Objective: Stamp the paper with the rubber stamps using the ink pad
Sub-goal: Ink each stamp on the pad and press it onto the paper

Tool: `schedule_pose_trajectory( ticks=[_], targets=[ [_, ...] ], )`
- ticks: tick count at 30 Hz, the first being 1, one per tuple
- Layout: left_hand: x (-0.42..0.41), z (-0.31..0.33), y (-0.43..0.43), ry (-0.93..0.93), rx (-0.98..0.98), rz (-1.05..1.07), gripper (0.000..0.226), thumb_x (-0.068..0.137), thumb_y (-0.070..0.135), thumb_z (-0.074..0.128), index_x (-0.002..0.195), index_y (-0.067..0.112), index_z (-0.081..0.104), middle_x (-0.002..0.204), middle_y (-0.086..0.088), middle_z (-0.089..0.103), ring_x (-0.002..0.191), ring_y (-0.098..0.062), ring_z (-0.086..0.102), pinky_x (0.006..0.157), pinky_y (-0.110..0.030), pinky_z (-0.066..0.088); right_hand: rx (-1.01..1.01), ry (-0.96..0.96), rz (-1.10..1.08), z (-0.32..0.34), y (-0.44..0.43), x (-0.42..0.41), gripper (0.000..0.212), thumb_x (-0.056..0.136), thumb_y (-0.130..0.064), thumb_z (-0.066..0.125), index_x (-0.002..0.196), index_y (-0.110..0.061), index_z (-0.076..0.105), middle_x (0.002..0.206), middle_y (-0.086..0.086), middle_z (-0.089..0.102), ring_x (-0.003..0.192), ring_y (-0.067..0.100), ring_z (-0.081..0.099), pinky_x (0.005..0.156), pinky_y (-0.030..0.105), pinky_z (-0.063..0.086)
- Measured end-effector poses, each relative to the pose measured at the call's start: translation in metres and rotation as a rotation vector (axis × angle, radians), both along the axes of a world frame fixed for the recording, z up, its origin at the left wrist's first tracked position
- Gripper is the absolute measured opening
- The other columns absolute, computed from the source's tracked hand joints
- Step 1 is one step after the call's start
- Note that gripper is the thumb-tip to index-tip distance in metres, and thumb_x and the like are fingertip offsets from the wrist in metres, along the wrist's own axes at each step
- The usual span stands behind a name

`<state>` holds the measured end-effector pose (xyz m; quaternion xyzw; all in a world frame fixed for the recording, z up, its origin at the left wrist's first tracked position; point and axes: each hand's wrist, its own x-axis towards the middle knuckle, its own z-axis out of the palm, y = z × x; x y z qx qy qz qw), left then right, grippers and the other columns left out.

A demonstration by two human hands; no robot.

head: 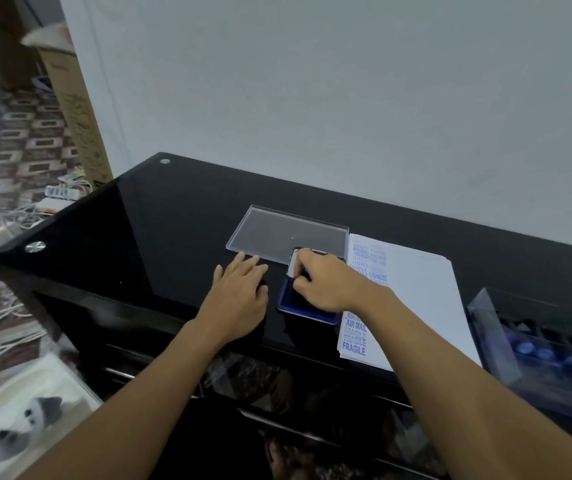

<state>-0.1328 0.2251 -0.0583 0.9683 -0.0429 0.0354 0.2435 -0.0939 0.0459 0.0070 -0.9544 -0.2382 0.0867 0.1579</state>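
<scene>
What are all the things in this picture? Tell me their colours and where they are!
table: one, shiny black, against the wall
clear tray: one, see-through, table's far middle
paper: one stack, white with blue prints, table's right half
ink pad: one, blue, open, left of the paper
stamp box: one, clear, table's right end
cardboard box: one, brown, floor at left
cables: several, white, floor at left
soft toy: one, white and grey, bottom left
left hand: one, flat on the table, left of the ink pad
right hand: one, pinching a mostly hidden stamp over the ink pad
</scene>
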Motion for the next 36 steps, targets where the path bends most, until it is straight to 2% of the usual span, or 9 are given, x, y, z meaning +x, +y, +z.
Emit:
schedule_pose_trajectory(
  ticks=[4, 7, 12, 19, 25, 36],
  targets=[
    [0.002, -0.009, -0.001, -0.026, 0.015, -0.008, 0.048, 0.105, 0.029, 0.037, 0.152, 0.017, 0.037, 0.165, 0.002, 0.019, 0.154, -0.018, 0.002, 0.123, -0.052, 0.005, -0.050, -0.012, 0.028, -0.002, 0.002, 0.006, 0.006, 0.095, -0.026, 0.047, 0.099, -0.021, 0.049, 0.090, -0.005, 0.055, 0.086, 0.020, 0.055, 0.073, 0.033, 0.040],
    [0.003, -0.016, -0.001, -0.053, 0.020, -0.008, 0.048, 0.105, 0.031, 0.036, 0.152, 0.019, 0.036, 0.165, 0.002, 0.019, 0.154, -0.018, 0.002, 0.123, -0.051, 0.004, -0.061, -0.014, 0.033, -0.005, 0.004, 0.008, 0.008, 0.094, -0.027, 0.049, 0.098, -0.021, 0.050, 0.094, -0.004, 0.059, 0.087, 0.021, 0.057, 0.075, 0.035, 0.044],
    [0.002, -0.025, -0.003, -0.071, 0.104, 0.017, 0.051, 0.105, 0.037, 0.031, 0.155, 0.023, 0.031, 0.164, 0.006, 0.020, 0.153, -0.015, 0.007, 0.124, -0.047, 0.004, -0.108, -0.025, 0.044, -0.014, 0.007, 0.006, 0.012, 0.095, -0.029, 0.048, 0.100, -0.019, 0.047, 0.092, 0.004, 0.063, 0.087, 0.027, 0.058, 0.080, 0.043, 0.050],
    [0.002, -0.026, -0.005, -0.060, 0.153, 0.027, 0.052, 0.105, 0.038, 0.027, 0.155, 0.024, 0.029, 0.165, 0.006, 0.020, 0.153, -0.014, 0.009, 0.124, -0.047, 0.005, -0.086, -0.135, 0.037, -0.024, 0.011, 0.002, 0.014, 0.096, -0.027, 0.045, 0.098, -0.014, 0.042, 0.081, 0.008, 0.062, 0.078, 0.032, 0.057, 0.072, 0.043, 0.051],
    [0.001, -0.025, -0.006, -0.056, 0.166, 0.026, 0.053, 0.105, 0.038, 0.027, 0.155, 0.023, 0.028, 0.165, 0.006, 0.019, 0.153, -0.014, 0.009, 0.124, -0.047, 0.005, -0.091, -0.178, 0.015, -0.028, 0.014, 0.002, 0.014, 0.095, -0.028, 0.044, 0.096, -0.016, 0.038, 0.083, 0.011, 0.060, 0.078, 0.035, 0.057, 0.067, 0.040, 0.047],
    [0.001, -0.027, -0.008, -0.066, 0.198, 0.029, 0.053, 0.105, 0.038, 0.025, 0.155, 0.023, 0.027, 0.165, 0.005, 0.019, 0.153, -0.015, 0.009, 0.124, -0.048, 0.006, -0.019, -0.151, -0.031, -0.033, 0.013, 0.002, 0.012, 0.095, -0.028, 0.046, 0.095, -0.016, 0.042, 0.082, 0.012, 0.061, 0.075, 0.031, 0.054, 0.061, 0.036, 0.040]
  ],
)
